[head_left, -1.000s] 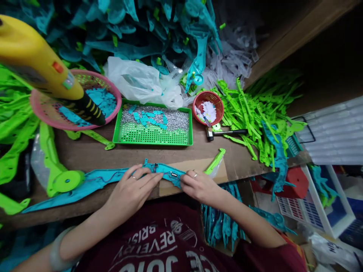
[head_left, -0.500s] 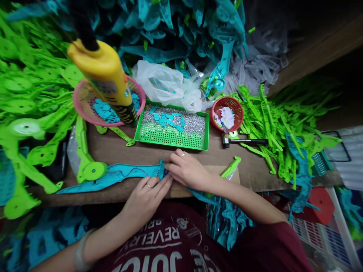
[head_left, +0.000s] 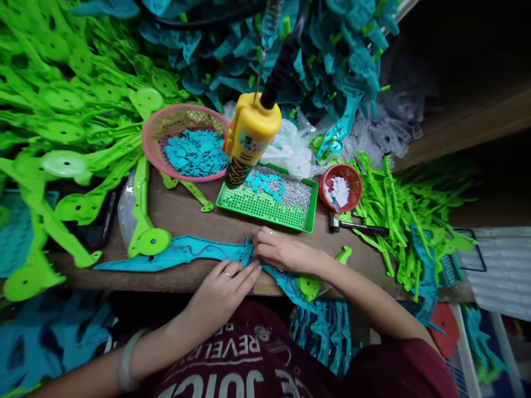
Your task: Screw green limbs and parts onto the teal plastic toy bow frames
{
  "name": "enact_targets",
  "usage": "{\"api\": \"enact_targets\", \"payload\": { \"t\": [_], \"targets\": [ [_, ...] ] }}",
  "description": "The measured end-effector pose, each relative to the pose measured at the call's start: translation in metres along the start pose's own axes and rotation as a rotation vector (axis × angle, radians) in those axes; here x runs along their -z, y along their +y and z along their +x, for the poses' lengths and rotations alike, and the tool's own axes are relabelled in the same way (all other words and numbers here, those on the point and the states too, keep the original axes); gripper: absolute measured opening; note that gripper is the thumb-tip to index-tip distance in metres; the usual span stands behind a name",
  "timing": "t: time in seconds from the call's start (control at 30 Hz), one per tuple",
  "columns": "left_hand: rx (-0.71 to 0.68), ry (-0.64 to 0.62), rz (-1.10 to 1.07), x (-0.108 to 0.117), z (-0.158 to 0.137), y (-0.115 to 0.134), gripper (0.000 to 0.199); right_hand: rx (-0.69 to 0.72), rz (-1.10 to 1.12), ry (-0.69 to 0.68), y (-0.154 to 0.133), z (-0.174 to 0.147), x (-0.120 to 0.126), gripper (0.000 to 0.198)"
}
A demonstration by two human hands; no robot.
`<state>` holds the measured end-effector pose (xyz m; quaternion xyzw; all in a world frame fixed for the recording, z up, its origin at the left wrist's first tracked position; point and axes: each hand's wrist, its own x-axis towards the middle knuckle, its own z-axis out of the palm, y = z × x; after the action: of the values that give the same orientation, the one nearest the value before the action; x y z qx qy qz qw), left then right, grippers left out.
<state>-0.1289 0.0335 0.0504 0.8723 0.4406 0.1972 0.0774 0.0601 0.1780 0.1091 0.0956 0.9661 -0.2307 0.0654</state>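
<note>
A long blue plastic toy part, curved like a bow, lies along the table's front edge with a thin purple cord running over it. Both hands meet at its middle. My left hand holds the near side, fingers pressed together on the plastic. From the far side, my right hand grips the same spot with bent fingers, and the fingertips hide whatever small piece may be between them. Round green plastic parts, one at the left and one at the right, sit at the blue part's two arms.
A yellow electric screwdriver hangs over a green tray of screws and small blue pieces. Beside it stand a pink basket and a red basket. A hammer lies right. Green parts pile up left, blue ones behind.
My view has shifted, and the hanging screwdriver now appears farther right, over the tray's left end. Both hands stay at the blue part's middle; more of its right arm shows.
</note>
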Motion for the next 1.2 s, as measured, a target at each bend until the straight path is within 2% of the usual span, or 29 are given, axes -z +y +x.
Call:
{"api": "enact_targets", "payload": {
  "t": [0.13,0.23,0.4,0.5,0.6,0.67,0.8,0.9,0.97,1.1,1.2],
  "targets": [
    [-0.065,0.156,-0.03,-0.004,-0.005,-0.002,0.036,0.097,-0.215,-0.015,0.0,-0.011,-0.006,0.029],
    [-0.04,0.167,-0.01,-0.005,-0.006,0.001,0.034,0.152,-0.309,-0.022,-0.004,-0.016,-0.01,0.026],
    [0.005,0.023,0.069,0.001,0.0,0.005,0.037,-0.053,-0.204,0.063,-0.011,-0.004,-0.019,0.025],
    [-0.012,-0.067,0.058,0.005,0.004,0.003,0.033,-0.148,-0.064,0.143,-0.012,-0.004,-0.019,0.02],
    [-0.057,-0.103,0.045,0.008,0.009,-0.001,0.029,-0.258,0.095,0.337,-0.018,-0.023,-0.013,0.016],
    [-0.09,-0.101,0.058,0.008,0.012,-0.003,0.03,-0.353,0.074,0.426,-0.031,-0.042,-0.015,0.015],
    [-0.103,-0.075,0.075,0.004,0.018,-0.007,0.029,-0.489,-0.08,0.403,-0.071,-0.066,-0.041,0.018],
    [-0.06,-0.074,0.039,0.001,0.021,-0.01,0.027,-0.556,-0.115,0.401,-0.094,-0.062,-0.066,0.029],
    [-0.052,-0.091,0.019,0.0,0.022,-0.012,0.027,-0.59,-0.136,0.388,-0.099,-0.052,-0.077,0.035],
    [-0.084,-0.125,0.014,-0.002,0.022,-0.016,0.026,-0.628,-0.16,0.343,-0.096,-0.039,-0.078,0.034],
    [-0.088,-0.131,0.017,-0.003,0.022,-0.017,0.025,-0.611,-0.118,0.39,-0.097,-0.046,-0.073,0.031]
  ]
}}
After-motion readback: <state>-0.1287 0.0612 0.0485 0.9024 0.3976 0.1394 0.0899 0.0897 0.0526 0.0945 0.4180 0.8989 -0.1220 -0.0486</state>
